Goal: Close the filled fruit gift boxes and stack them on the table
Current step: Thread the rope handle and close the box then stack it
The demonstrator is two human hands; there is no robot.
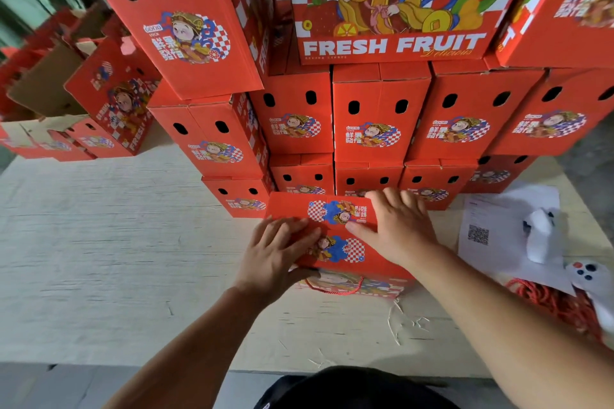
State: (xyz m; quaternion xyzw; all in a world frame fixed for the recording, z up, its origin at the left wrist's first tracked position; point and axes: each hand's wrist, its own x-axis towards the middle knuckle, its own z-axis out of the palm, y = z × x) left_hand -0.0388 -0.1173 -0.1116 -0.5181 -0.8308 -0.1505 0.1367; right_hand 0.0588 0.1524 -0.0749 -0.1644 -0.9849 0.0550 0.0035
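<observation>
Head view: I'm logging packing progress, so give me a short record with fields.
box in hand: red gift box, top flaps down
left hand: flat on near flap
right hand: flat on far flap
stack: closed boxes behind it, several layers
left: open boxes
right: paper, red cord

Red box [335, 236] on pale table [116, 242], top flaps folded down. Left hand [275, 256] flat on near-left flap, fingers straight, thumb at the box's front edge. Right hand [395, 226] flat on far-right flap, fingers spread. Red cord handle [332, 289] hangs on box front. Stack [365, 109] of closed red boxes just behind, several tiers. Open boxes [66, 103] far left. Right: paper [498, 229] with QR code, red cords [558, 302], white objects, blurred.
</observation>
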